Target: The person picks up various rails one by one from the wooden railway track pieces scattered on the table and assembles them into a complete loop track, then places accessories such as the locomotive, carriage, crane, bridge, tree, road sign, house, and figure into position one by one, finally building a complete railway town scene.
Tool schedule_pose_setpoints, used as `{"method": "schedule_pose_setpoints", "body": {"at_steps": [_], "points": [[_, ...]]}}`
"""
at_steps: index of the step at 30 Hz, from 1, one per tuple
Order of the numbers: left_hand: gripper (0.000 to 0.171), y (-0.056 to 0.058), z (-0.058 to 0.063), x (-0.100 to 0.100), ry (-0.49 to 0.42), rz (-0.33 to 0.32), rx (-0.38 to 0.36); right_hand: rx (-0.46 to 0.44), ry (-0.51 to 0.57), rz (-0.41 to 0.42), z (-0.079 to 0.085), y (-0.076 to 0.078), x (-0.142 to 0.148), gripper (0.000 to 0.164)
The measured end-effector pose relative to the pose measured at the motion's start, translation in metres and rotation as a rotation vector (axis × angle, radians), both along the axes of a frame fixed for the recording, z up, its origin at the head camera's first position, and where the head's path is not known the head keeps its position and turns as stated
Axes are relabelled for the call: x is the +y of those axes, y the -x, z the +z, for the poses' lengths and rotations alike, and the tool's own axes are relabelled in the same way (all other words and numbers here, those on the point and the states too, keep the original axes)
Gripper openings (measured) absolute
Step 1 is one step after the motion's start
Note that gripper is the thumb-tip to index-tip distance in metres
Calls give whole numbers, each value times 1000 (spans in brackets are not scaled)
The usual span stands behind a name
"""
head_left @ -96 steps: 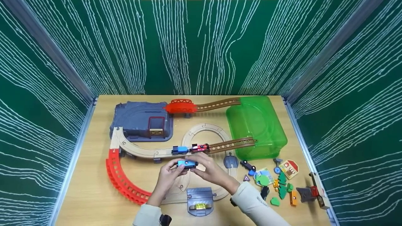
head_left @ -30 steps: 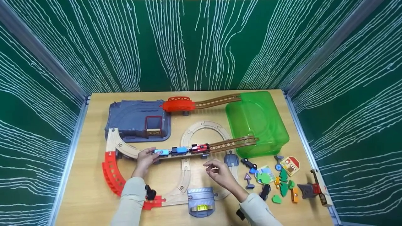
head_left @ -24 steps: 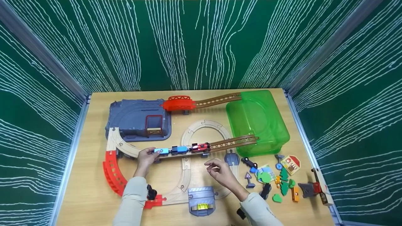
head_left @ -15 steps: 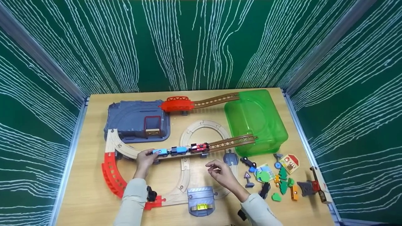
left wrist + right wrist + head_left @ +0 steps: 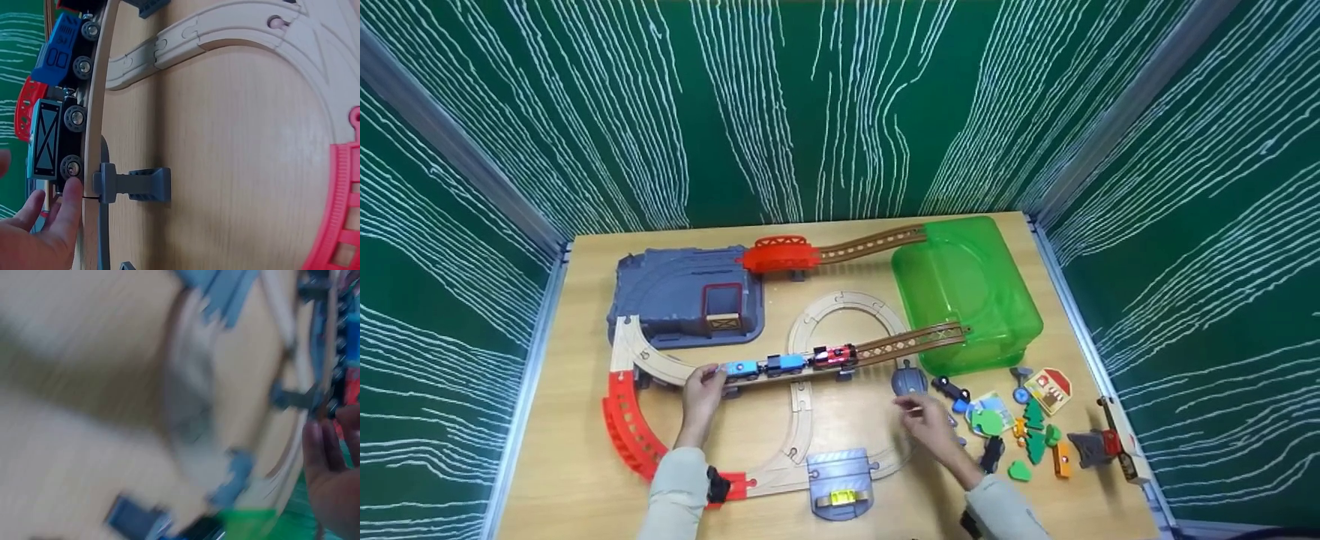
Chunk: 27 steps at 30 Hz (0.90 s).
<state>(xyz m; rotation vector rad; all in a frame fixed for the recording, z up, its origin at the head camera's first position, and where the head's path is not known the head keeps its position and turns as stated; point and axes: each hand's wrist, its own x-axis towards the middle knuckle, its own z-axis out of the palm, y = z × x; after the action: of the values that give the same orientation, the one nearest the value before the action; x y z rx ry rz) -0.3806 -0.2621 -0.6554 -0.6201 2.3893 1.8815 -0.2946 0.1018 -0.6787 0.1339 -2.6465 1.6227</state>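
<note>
On the raised wooden track (image 5: 675, 371) stands a coupled toy train: a red and black engine (image 5: 834, 356) in front, a blue wagon (image 5: 785, 364) in the middle and a light blue wagon (image 5: 740, 370) at the rear. My left hand (image 5: 701, 397) is at the rear wagon's back end. In the left wrist view its fingers (image 5: 70, 208) reach the back wheel of the light blue wagon (image 5: 46, 138), while the thumb stands apart. My right hand (image 5: 931, 427) hovers, holding nothing, its fingers loosely bent, near the grey track connector (image 5: 910, 381). The right wrist view is blurred.
A brown ramp (image 5: 911, 343) climbs to a green translucent tub (image 5: 971, 292). At the left stand a grey hill block (image 5: 682, 292) and red curved track (image 5: 630, 427). A grey crossing plate (image 5: 840, 472) lies in front. Green trees (image 5: 1035, 442) and other small pieces lie right.
The light blue wagon, earlier held between both hands, now stands on the track behind the blue one. My left hand moved left with it; my right hand has just drawn away to the right.
</note>
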Motion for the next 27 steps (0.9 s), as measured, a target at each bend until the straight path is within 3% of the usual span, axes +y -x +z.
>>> {"method": "schedule_pose_setpoints", "body": {"at_steps": [3,8,16,23,27], "points": [[30,-13,0,-4,81,-1,35,21,-78,-117,-14,2,31,29],[27,-34,0,-12,167,-12,23,53,-183,-246,-17,4,76,25],[26,-61,-10,-12,152,-77,-7,7,-267,-364,-6,-10,132,24],[26,-78,-29,-7,52,-114,-53,-33,-337,-416,-8,-34,166,22],[26,-88,-37,-3,57,-120,-99,-155,-362,-420,-17,-50,167,22]]}}
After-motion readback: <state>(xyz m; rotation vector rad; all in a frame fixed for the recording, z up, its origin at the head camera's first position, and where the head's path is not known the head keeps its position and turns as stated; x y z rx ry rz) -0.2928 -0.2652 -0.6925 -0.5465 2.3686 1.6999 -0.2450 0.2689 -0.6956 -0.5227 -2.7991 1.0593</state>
